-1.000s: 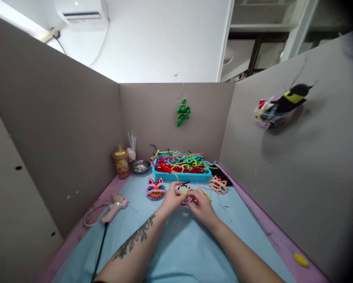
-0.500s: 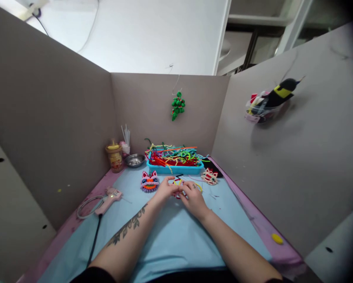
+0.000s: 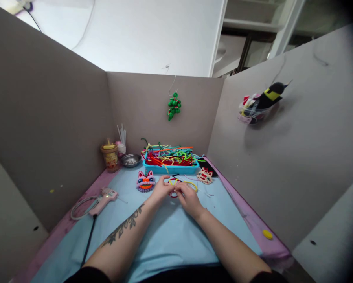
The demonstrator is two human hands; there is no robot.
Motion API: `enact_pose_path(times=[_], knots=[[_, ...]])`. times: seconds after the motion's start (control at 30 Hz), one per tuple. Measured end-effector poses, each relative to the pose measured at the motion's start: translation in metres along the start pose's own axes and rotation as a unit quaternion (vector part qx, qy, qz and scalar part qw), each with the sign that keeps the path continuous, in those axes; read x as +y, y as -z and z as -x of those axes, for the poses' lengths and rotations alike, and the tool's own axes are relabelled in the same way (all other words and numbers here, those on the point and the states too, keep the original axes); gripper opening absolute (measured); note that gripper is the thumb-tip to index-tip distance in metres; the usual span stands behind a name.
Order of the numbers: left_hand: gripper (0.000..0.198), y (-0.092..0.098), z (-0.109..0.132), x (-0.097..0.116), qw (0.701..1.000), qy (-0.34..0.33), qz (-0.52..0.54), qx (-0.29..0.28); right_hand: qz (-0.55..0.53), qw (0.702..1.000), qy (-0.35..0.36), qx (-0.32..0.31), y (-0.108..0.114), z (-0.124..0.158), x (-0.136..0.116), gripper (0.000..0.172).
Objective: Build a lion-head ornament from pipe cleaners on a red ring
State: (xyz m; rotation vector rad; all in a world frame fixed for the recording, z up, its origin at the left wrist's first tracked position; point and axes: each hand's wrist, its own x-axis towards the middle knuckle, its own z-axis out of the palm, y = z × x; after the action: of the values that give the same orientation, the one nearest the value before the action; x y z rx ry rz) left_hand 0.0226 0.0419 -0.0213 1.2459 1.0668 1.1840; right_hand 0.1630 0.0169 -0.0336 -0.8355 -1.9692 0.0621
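A small red and yellow pipe-cleaner piece [image 3: 174, 181] is between my hands, over the middle of the blue cloth. My left hand [image 3: 164, 188] grips its left side, thumb and fingers closed on it. From the right, my right hand [image 3: 188, 197] has its fingers pinched on the same piece, close to the left fingertips. A yellow loop [image 3: 194, 184] curves out behind the right hand. Left of my hands lies a purple, pink and orange animal face [image 3: 145, 181]. A cream and red face [image 3: 205, 176] lies to the right. My fingers hide part of the held piece.
Behind my hands stands a blue tray [image 3: 170, 169] heaped with pipe cleaners. A metal bowl [image 3: 131, 160] and a lidded jar [image 3: 110, 158] are at the back left. A pink glue gun [image 3: 104, 202] with its cable lies left. Grey panels [image 3: 161, 129] enclose the table.
The whole view has shifted slightly, so things appear further left. Both hands remain on the piece, and the right fingers have moved slightly on it.
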Motion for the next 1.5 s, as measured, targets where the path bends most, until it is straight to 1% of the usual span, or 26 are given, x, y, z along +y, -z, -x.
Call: enact_pose_path(times=[0.2,0.33,0.37,0.5,0.6,0.73,0.87,0.97,1.13,1.27,1.4,1.5], knots=[[0.055,0.002,-0.004,-0.003,1.000,-0.007,0.010,0.012,-0.001,1.000,-0.014,-0.015,-0.001,0.002,0.000,0.011],[0.054,0.003,-0.005,-0.004,0.999,0.012,0.029,0.007,0.037,0.998,-0.034,-0.023,-0.002,0.003,0.000,0.023],[0.054,0.003,-0.005,-0.004,0.999,0.018,0.033,0.004,0.049,0.998,-0.041,-0.026,-0.002,0.003,0.001,0.023],[0.057,0.002,-0.004,-0.004,0.999,0.028,0.046,-0.007,0.070,0.996,-0.062,-0.015,-0.003,0.004,0.004,0.013],[0.058,0.001,-0.003,-0.003,0.999,0.028,0.045,-0.005,0.065,0.996,-0.060,-0.004,-0.003,0.004,0.005,0.010],[0.058,0.001,-0.003,-0.003,0.999,0.027,0.034,0.003,0.047,0.998,-0.049,-0.001,-0.002,0.003,0.003,0.012],[0.058,0.001,-0.004,-0.004,0.999,0.025,0.038,-0.003,0.030,0.998,-0.052,0.002,-0.001,0.002,0.001,0.011],[0.058,0.001,-0.004,-0.005,0.999,0.013,0.039,-0.001,0.009,0.999,-0.032,-0.001,-0.001,0.001,0.001,0.010],[0.054,0.002,-0.005,-0.005,0.999,-0.014,0.037,0.011,-0.041,0.998,0.011,-0.041,0.000,0.001,-0.001,0.013],[0.053,0.003,-0.004,-0.002,0.999,-0.024,0.030,0.023,-0.083,0.993,0.037,-0.070,0.001,0.001,-0.006,0.010],[0.054,0.004,-0.003,0.001,0.999,-0.022,0.032,0.031,-0.123,0.988,0.036,-0.089,0.005,0.000,-0.012,0.008],[0.056,0.006,-0.004,0.003,0.998,-0.019,0.039,0.041,-0.158,0.983,0.028,-0.085,0.007,0.001,-0.014,0.007]])
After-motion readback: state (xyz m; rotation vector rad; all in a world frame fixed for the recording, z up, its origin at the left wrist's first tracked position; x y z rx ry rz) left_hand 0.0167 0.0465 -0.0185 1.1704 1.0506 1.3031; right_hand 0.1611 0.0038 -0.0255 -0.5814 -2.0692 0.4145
